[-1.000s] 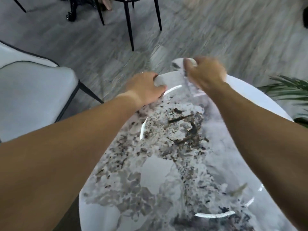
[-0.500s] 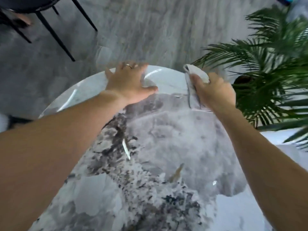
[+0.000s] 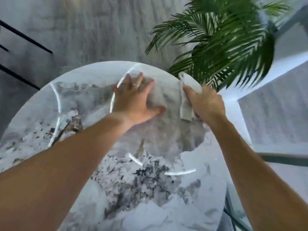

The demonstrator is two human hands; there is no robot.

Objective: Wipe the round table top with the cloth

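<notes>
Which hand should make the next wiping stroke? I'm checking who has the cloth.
Right. The right hand already grips the cloth at the table top's far edge; the left hand lies flat and empty on the marble, likely bracing.

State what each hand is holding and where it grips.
The right hand grips the cloth around its bunched middle, both ends sticking out. The left hand holds nothing, lying flat on the table top.
</notes>
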